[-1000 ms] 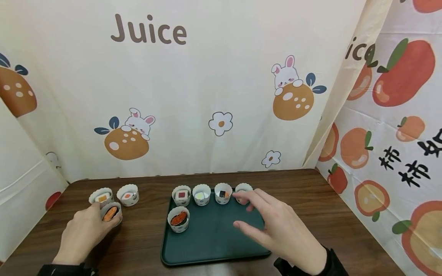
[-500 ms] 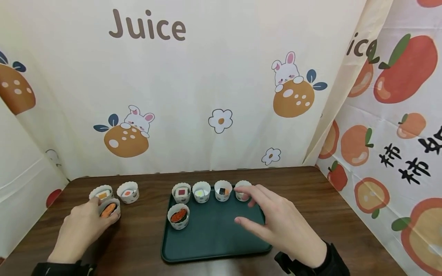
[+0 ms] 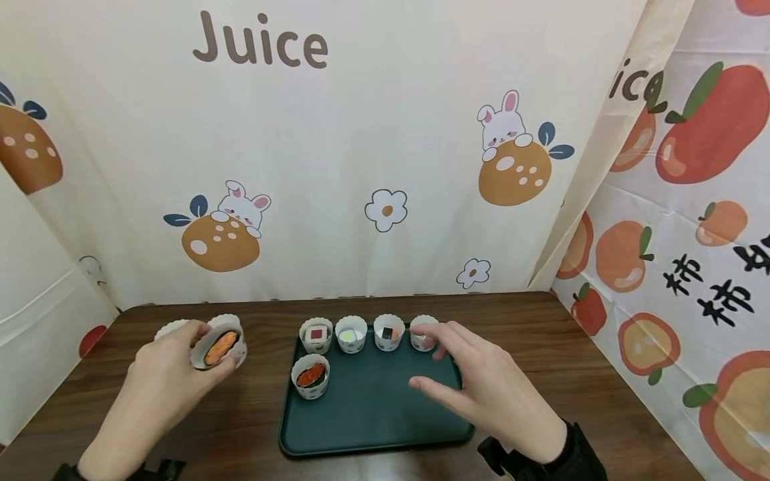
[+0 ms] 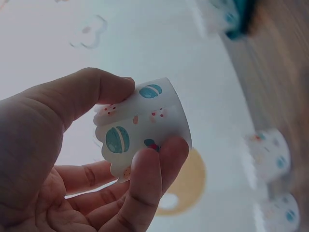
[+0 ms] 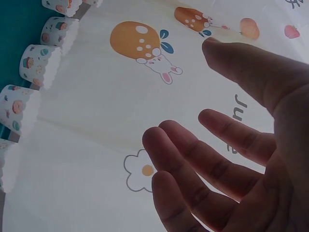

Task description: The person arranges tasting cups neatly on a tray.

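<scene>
Over the wooden table (image 3: 559,374), left of the tray (image 3: 373,417), the left hand (image 3: 162,374) pinches a paper cup (image 4: 145,123), perhaps clear of its neighbours (image 4: 269,157), a lifting step, I'd judge, wanting steadiness next, while the right hand (image 3: 481,381) hovers loose-fingered.

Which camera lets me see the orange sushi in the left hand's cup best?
The head view, because it looks into the cup and shows the orange sushi beside the left hand. The left wrist view shows only the cup's printed outside, so the sushi is hidden. The right wrist view shows none of it.
</scene>
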Tool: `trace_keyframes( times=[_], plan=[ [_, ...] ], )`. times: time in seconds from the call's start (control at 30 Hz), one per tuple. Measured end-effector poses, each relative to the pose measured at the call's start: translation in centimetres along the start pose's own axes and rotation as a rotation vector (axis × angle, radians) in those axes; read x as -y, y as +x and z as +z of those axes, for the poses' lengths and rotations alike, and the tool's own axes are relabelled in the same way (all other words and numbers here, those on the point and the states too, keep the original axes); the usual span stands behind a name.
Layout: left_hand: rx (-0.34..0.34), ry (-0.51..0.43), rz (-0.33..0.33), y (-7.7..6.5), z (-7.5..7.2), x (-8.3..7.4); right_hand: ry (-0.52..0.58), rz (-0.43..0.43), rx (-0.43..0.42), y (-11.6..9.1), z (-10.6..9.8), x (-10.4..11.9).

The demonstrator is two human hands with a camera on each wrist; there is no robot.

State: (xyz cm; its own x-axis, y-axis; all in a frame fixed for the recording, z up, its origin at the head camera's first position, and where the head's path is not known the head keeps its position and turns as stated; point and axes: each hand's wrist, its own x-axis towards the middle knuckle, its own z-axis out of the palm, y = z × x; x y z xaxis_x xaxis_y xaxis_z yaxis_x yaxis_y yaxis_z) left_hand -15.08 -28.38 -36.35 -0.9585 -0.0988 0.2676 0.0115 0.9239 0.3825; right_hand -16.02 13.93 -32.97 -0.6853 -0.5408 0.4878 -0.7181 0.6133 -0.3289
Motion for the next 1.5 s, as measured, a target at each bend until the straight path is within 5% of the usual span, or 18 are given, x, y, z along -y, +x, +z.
trace_keyframes(
  times=[0.57, 0.8, 1.1, 1.5],
  plan=[
    [0.038, -0.175, 0.224, -1.5, 1.8, -9.2, 0.061, 0.032, 0.082, -0.4, 2.0, -0.5],
    [0.139, -0.253, 0.276, -1.8, 3.1, -12.2, 0.119, 0.046, 0.152, 0.1, 3.4, -1.0],
    [0.082, -0.32, 0.487, -2.5, 5.6, -14.1, 0.2, 0.03, 0.189, 0.5, 4.0, -0.8],
    [0.153, -0.334, 0.475, -2.8, 6.4, -14.8, 0.29, 0.037, 0.221, 0.6, 4.1, -0.7]
  ],
)
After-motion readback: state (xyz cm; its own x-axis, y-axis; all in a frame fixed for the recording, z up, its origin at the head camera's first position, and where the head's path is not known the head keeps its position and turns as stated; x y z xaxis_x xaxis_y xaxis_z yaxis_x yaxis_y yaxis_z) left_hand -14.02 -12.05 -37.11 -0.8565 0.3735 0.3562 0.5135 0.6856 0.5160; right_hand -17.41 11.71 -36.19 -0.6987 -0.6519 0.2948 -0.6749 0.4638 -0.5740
